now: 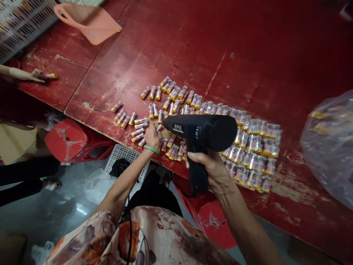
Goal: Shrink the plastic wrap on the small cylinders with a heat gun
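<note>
My right hand [206,165] is wrapped round the handle of a black hair dryer [201,130], its barrel stretching across above the table. My left hand [153,135], with a green bangle [151,149] at the wrist, is down among small wrapped tubes with yellow ends [138,131] near the table's front edge. Its fingers are small and partly blurred, so whether they grip a tube cannot be made out. Dense rows of the wrapped tubes [255,143] lie to the right, partly hidden behind the dryer. Looser tubes [152,92] lie further left.
The red table [270,66] holds an orange scoop [93,27], a white crate [24,29] and a large plastic bag [331,151]. At the left, another person's hand [35,75] touches a tube. Red stools [66,140] and a white basket [127,160] stand below.
</note>
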`<state>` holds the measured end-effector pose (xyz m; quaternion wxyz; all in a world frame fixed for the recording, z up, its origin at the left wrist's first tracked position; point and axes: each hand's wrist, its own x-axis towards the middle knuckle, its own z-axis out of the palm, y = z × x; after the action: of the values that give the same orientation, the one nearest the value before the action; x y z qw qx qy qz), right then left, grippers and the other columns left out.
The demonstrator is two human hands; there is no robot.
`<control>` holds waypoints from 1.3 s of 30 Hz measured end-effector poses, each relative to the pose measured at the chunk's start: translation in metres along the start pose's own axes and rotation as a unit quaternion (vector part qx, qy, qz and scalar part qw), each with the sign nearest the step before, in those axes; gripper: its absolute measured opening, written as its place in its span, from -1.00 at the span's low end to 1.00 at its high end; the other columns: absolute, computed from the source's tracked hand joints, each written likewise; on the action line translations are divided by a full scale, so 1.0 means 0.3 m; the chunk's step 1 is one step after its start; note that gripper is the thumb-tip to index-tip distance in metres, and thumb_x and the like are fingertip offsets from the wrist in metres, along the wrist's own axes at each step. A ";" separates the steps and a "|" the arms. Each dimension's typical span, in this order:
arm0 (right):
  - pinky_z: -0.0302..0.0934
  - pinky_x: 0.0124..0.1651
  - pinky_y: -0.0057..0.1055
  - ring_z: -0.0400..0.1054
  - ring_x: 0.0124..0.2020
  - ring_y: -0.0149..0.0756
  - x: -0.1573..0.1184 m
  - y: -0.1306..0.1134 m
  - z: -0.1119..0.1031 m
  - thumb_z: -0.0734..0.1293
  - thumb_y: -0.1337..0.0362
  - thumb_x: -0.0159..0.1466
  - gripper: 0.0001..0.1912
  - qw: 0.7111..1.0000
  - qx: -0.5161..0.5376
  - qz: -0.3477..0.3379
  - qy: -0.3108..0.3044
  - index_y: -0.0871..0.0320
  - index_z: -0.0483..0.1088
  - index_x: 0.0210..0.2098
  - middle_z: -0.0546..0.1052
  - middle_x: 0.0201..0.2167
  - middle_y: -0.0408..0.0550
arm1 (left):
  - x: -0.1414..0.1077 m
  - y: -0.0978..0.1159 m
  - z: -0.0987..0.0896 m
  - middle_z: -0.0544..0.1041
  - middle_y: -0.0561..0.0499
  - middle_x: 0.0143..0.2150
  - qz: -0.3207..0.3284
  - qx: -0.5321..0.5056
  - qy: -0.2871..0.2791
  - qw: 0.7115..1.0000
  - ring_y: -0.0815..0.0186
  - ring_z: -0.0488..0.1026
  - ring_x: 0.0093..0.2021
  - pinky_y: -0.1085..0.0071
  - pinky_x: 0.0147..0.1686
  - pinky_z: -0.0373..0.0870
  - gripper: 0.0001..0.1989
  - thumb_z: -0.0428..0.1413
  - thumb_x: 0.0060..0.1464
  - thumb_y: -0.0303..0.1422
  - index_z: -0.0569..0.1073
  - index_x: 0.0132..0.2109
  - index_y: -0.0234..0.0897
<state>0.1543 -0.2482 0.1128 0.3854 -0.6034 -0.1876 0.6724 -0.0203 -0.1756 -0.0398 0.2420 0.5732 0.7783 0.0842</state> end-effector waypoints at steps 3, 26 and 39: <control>0.26 -0.67 -0.49 0.35 -0.67 -0.38 0.038 0.006 0.015 0.59 0.20 -0.16 -0.63 1.000 0.016 0.000 -0.027 0.18 0.53 -0.37 0.54 -0.54 -0.14 | 0.000 -0.004 -0.003 0.58 -0.18 0.00 0.003 0.000 -0.004 1.000 0.07 0.51 0.04 0.30 -0.06 0.37 -0.54 0.13 0.14 -0.40 0.32 0.19 -0.30; 0.31 -0.60 -0.46 0.38 -0.57 -0.37 -0.123 0.020 -0.162 0.57 0.27 -0.05 -0.62 0.988 0.050 -0.076 0.124 -0.02 0.53 -0.22 0.58 -0.38 -0.21 | 0.101 0.023 0.016 0.52 -0.24 -0.02 0.131 0.162 0.034 0.977 -0.03 0.38 0.04 0.07 0.03 0.19 -0.68 -0.07 0.31 -0.23 0.47 0.03 -0.25; 0.26 -0.65 -0.46 0.33 -0.63 -0.41 0.033 -0.074 -0.051 0.58 0.25 -0.15 -0.64 0.994 0.069 -0.071 0.053 0.16 0.52 -0.35 0.52 -0.48 -0.18 | 0.149 0.000 -0.036 0.55 -0.26 -0.04 0.104 0.119 0.070 0.985 -0.03 0.41 0.01 0.10 0.02 0.25 -0.69 -0.03 0.28 -0.22 0.47 -0.02 -0.31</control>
<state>0.1758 -0.2302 0.1189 0.4822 -0.5953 -0.1622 0.6219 -0.0354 -0.1322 -0.0429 0.1070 0.6682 0.7341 0.0555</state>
